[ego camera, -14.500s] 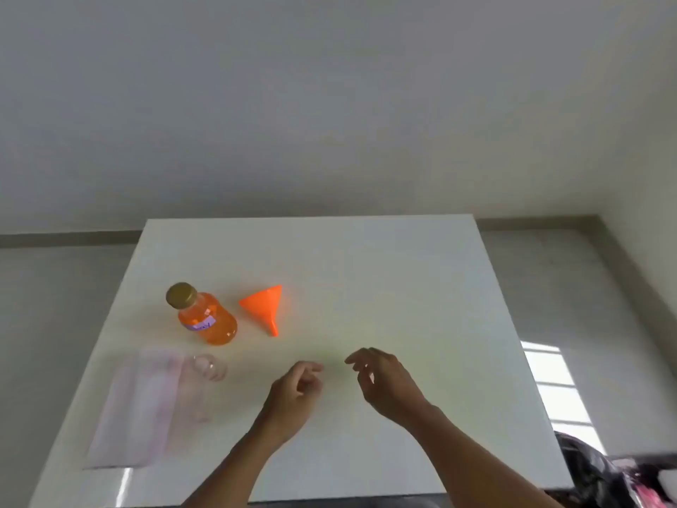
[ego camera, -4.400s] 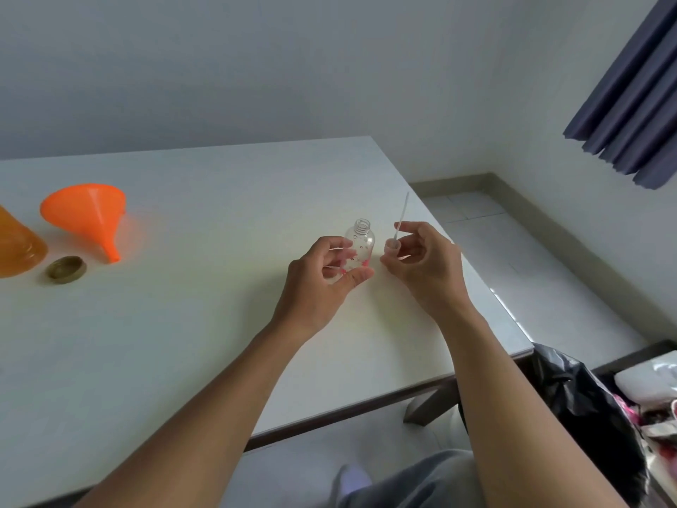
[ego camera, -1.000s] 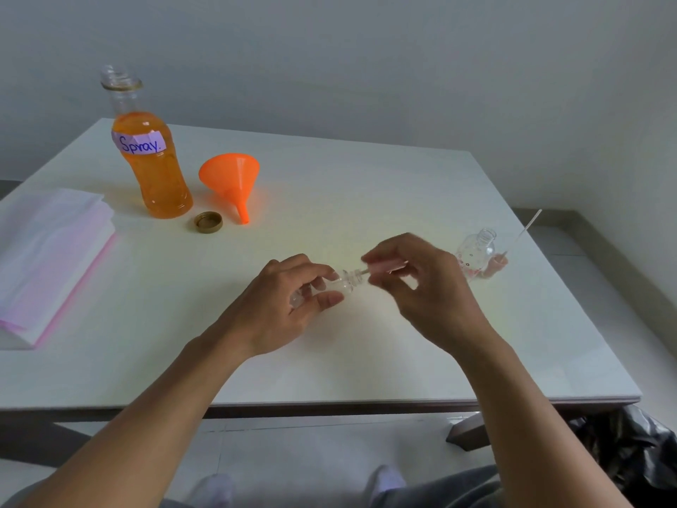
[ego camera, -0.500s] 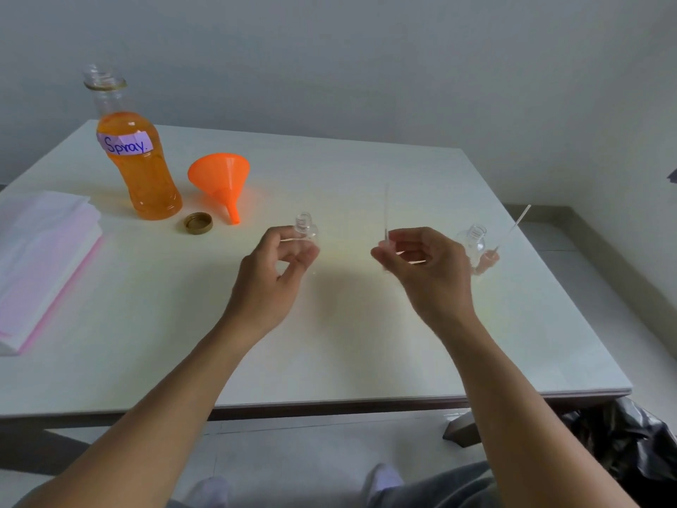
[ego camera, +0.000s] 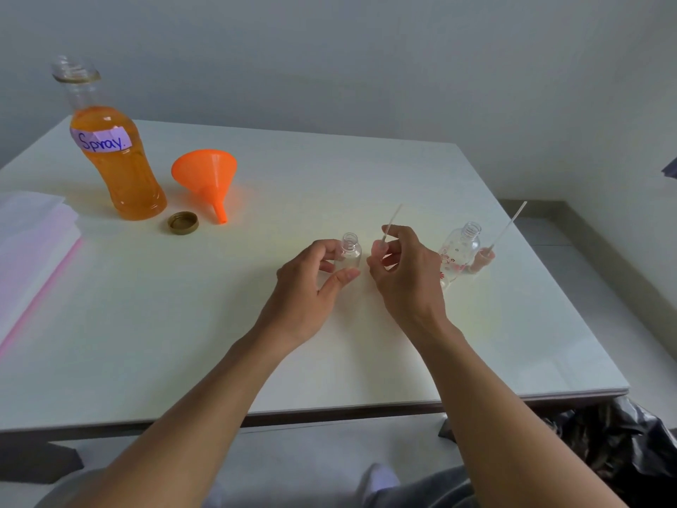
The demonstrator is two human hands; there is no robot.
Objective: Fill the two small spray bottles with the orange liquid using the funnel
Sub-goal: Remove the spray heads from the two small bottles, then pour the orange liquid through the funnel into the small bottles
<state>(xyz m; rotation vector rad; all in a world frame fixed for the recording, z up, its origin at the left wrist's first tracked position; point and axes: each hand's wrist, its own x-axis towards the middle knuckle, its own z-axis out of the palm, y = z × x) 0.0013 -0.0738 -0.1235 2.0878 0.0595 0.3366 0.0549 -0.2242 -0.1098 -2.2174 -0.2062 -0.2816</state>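
Note:
An uncapped small clear spray bottle [ego camera: 350,251] stands upright on the white table [ego camera: 366,177]; my left hand [ego camera: 311,291] curls round it, thumb in front. My right hand [ego camera: 406,273] pinches that bottle's spray head, whose thin white tube [ego camera: 392,218] points up. A second small bottle [ego camera: 459,251] with flower prints stands open to the right, its pink spray head [ego camera: 484,256] and tube beside it. The orange funnel [ego camera: 207,176] lies tipped at the back left, next to the open large bottle of orange liquid [ego camera: 121,170] labelled "Spray".
A gold cap [ego camera: 182,222] lies between the large bottle and the funnel. A stack of white and pink sheets [ego camera: 33,247] covers the table's left side. A black bag [ego camera: 622,452] sits on the floor beyond the right front corner.
My left hand has brought the small bottle down and to the right, upright near my right hand. My right hand still holds the removed spray head, its tube now tilted.

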